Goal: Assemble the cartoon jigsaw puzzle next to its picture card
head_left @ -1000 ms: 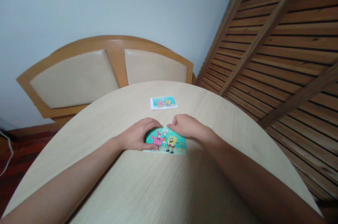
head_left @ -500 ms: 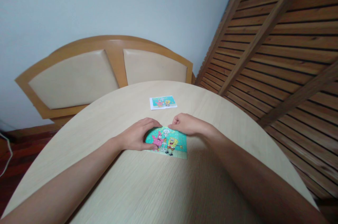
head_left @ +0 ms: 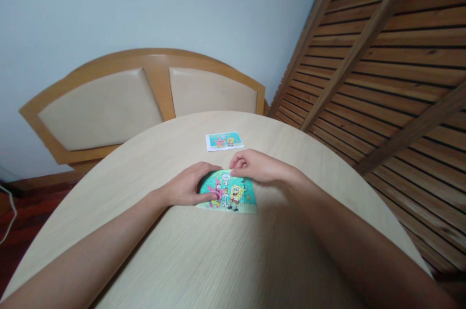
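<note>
So I've got this flat teal jigsaw puzzle with a pink star, a yellow square guy and a pale figure printed on it point(head_left: 226, 195), lying right in front of me on the pale wood-grain round surface point(head_left: 182, 255). My left hand point(head_left: 187, 185) is clamped across its left part, thumb over the front and fingers along the far edge. My right hand point(head_left: 257, 166) is curled at the far edge towards the right, just beside the left fingertips but not touching them. The fingers cover whatever's under there, so I honestly can't tell if they're pinching a piece. There's a dark notched line near the right side that might be an open seam, but it's too small to be sure.

Handling-wise, I'd call it super light, probably thin card: stiff within each piece, floppy at the joints. It'd slide easily on smooth wood. Lifting by one corner would likely snap it apart, so I'd hold it flat by opposite edges, pressing gently inward.

Beyond it, well apart from the puzzle, is a small white-bordered printed paper with a similar picture point(head_left: 224, 141).
</note>
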The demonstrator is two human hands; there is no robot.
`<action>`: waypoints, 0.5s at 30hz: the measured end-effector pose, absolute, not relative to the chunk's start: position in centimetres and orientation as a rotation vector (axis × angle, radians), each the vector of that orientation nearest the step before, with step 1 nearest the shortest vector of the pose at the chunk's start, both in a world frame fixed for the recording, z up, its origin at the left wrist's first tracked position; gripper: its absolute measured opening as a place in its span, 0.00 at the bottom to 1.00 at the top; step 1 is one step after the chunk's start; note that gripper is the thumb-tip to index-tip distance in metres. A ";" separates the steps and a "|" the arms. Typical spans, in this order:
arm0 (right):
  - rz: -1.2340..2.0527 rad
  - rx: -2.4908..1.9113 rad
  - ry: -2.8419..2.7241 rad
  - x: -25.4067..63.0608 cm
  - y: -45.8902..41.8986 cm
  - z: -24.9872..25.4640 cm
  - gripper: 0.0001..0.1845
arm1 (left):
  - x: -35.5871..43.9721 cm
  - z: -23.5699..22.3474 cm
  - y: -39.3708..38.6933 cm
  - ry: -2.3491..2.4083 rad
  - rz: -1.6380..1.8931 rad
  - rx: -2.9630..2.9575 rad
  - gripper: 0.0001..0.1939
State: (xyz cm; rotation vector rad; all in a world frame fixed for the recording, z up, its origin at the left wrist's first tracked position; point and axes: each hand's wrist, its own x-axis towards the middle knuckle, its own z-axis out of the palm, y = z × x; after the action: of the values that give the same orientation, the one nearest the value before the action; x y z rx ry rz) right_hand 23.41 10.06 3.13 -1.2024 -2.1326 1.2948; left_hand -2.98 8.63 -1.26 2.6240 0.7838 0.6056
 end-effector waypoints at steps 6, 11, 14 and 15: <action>1.193 -1.134 -2.189 23.0 9.5 4.1 0.05 | -3.2 -1.7 8.6 0.861 0.712 2.555 0.31; 1.040 -1.108 -2.200 22.6 8.7 5.6 0.04 | -3.1 -1.6 8.6 0.885 0.849 2.353 0.21; 0.989 -1.115 -2.171 22.3 8.4 6.1 0.03 | -3.0 -1.1 8.6 0.878 0.885 2.284 0.17; 0.983 -1.114 -2.159 22.2 8.3 6.2 0.03 | -3.0 -1.0 8.6 0.882 0.908 2.271 0.15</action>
State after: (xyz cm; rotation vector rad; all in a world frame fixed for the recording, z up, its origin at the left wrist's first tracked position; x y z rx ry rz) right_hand 22.21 8.31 6.23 -1.1144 -2.1585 0.9831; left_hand -3.03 8.58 -0.97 2.2709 0.8821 0.9077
